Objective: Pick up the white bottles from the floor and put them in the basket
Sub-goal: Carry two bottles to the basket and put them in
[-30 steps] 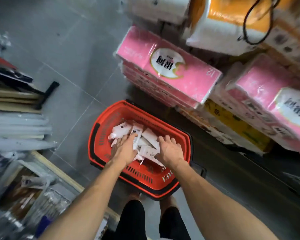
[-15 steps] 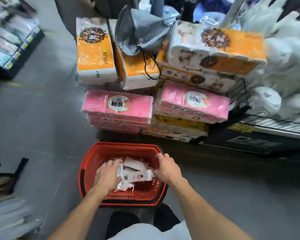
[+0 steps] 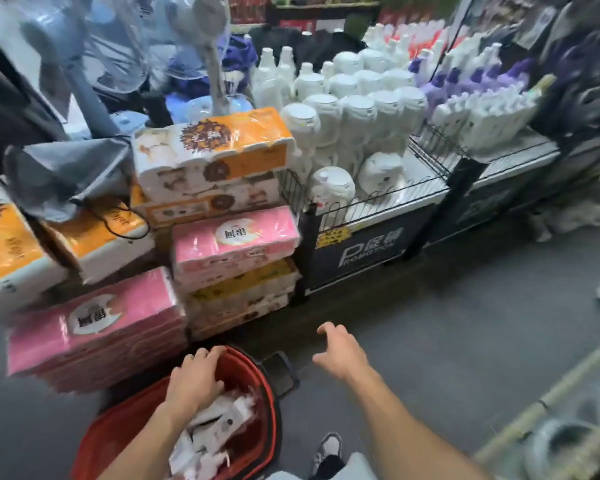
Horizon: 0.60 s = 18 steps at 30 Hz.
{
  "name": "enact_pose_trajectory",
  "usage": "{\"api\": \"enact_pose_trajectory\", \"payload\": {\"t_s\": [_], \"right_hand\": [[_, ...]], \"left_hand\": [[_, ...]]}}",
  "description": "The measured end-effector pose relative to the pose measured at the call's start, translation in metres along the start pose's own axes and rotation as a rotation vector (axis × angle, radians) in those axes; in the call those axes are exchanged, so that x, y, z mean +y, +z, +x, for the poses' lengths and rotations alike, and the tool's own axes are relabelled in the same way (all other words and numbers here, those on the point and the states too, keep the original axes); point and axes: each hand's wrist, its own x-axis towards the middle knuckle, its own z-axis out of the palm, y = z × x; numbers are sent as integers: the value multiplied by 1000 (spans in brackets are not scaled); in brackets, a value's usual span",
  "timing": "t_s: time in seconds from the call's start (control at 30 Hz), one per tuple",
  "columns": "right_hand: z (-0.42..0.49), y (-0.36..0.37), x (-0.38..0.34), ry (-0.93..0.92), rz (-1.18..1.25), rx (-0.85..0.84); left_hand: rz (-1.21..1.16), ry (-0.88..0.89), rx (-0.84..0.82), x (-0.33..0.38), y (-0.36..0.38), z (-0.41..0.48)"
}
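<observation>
**Left hand in basket, right hand empty over floor**

My left hand (image 3: 196, 382) sits at the far rim of the red basket (image 3: 269, 420), fingers curled down over the white bottles (image 3: 219, 427). Can't tell if it's gripping one or just resting on the pile; the fingertips are hidden from me.

My right hand (image 3: 340, 351) is outside the basket, at about 3 o'clock from the left one, hovering over bare grey floor (image 3: 447, 341). Fingers spread wide, palm down, holding nothing.

Bottles: all the ones I can see are inside the basket, heaped in a loose jumble just below my left hand, toward 6 o'clock from it. They lie flat and overlapping, white with dark label marks. Motion blur, no count possible.

Basket is at 6 o'clock in view, partly cut off by the bottom edge. Its black handle (image 3: 281, 372) sticks out at the far right corner, between my two hands.

At 9 to 12 o'clock from the basket: stacked tissue packs (image 3: 232, 240), pink and orange wrap, just beside the basket rim. At 1 o'clock: a wire-fenced promo shelf (image 3: 361, 244) loaded with white jugs (image 3: 357, 116) and purple-capped bottles.

My shoe (image 3: 328, 446) shows at 5 o'clock, right of the basket.
</observation>
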Motion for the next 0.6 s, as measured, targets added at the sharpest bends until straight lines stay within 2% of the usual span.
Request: {"api": "enact_pose_trajectory", "payload": {"t_s": [0.3, 0.6], "right_hand": [[-17, -78, 173, 320, 244, 186], [-43, -116, 282, 508, 381, 312]], "left_hand": [[80, 358, -8, 187, -30, 48], [256, 597, -51, 333, -36, 89]]}}
